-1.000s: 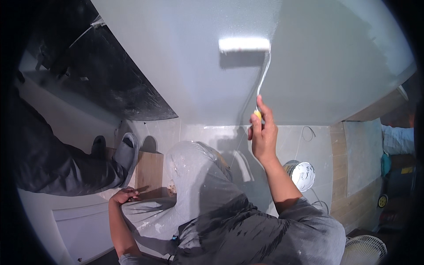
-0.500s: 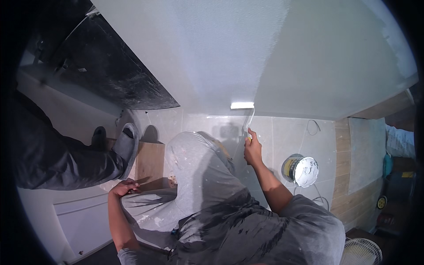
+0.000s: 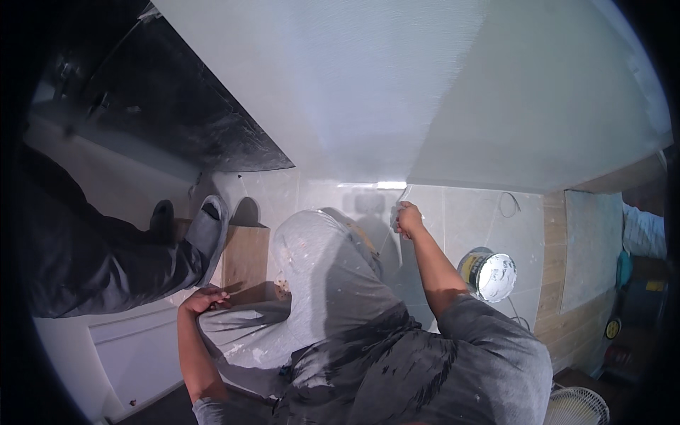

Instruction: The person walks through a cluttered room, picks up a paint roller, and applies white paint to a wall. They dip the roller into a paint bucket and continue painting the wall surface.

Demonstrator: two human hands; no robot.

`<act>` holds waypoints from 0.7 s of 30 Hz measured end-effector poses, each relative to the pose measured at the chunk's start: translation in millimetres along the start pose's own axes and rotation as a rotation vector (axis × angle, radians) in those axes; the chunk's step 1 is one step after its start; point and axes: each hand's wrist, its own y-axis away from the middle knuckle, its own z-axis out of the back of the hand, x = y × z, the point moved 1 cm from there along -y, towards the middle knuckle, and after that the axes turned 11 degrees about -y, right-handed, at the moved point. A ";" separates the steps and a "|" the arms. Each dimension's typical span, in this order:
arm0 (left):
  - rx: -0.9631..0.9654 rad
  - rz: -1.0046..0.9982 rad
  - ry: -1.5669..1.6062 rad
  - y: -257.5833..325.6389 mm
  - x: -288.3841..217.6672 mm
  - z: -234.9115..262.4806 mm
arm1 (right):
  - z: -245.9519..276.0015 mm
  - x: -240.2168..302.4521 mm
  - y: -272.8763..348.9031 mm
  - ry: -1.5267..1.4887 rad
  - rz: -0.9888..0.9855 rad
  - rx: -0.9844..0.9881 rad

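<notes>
My right hand is wrapped round the handle of a paint roller. The narrow white roller head lies low on the wall, right where it meets the floor. Paler, wet-looking paint covers the wall above it, while a grey-green stretch lies to the right. My left hand rests at my left knee, fingers loosely bent and a little apart, with no object visible in it. To the right of my right forearm stands a paint bucket with white paint inside.
At the left, another person's leg in dark trousers ends in a grey slipper by a wooden box. A dark panel slants along the upper left. A cord loop lies on the tiles; a fan is lower right.
My right hand and the roller have moved down the wall, bringing the roller head to the floor line. My left hand stays at the knee. The view has shifted slightly.
</notes>
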 end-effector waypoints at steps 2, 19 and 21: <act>0.008 0.019 -0.007 2.4 -0.8 -1.5 | 5.2 3.2 9.3 -0.043 0.000 0.021; -0.006 0.017 -0.036 1.1 3.0 0.0 | -9.6 34.1 59.7 0.088 0.113 0.072; -0.008 0.031 -0.040 4.1 4.0 -0.5 | -6.7 53.7 99.6 0.062 0.150 0.103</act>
